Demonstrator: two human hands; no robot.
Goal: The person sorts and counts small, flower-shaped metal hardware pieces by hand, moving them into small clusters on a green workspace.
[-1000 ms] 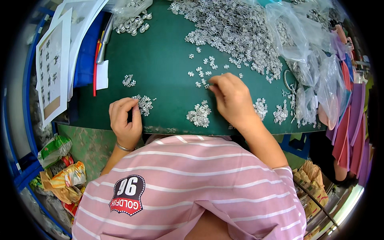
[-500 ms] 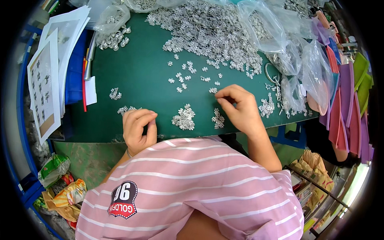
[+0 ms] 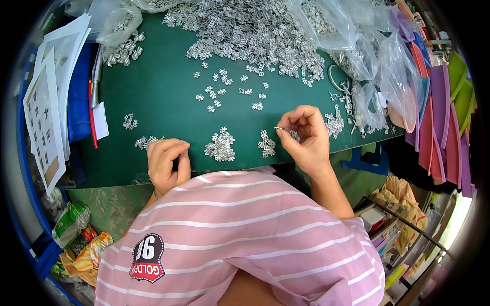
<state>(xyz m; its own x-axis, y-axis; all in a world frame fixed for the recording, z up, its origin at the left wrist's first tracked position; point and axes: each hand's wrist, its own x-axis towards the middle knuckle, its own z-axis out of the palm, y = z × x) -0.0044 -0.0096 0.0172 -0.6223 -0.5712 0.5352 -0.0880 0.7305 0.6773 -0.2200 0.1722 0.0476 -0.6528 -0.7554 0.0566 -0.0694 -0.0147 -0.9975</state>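
Between the thumb and forefinger of my right hand (image 3: 308, 136) is a small silver metal piece (image 3: 278, 128), held edge-on just above the green tabletop. More silver pieces show at its palm side. My left hand (image 3: 167, 162) rests at the near edge with its fingers curled; whether anything is in them is hidden. Just beyond it lies a small cluster of silver pieces (image 3: 145, 142). A denser pile of small openwork metal pieces (image 3: 220, 145) sits between my hands, and a smaller pile (image 3: 266, 144) lies left of my right hand.
A large heap of silver pieces (image 3: 240, 35) covers the far table, with loose ones in front. Clear plastic bags (image 3: 400, 76) and a metal ring (image 3: 334, 76) are at right, beside coloured sheets (image 3: 438, 112). Printed papers (image 3: 43, 117) and a red pen (image 3: 93, 115) stand left.
My right hand has lifted from among the loose pieces and drawn back, now pinching one. The whole view has shifted slightly; my left hand stays near the same spot.
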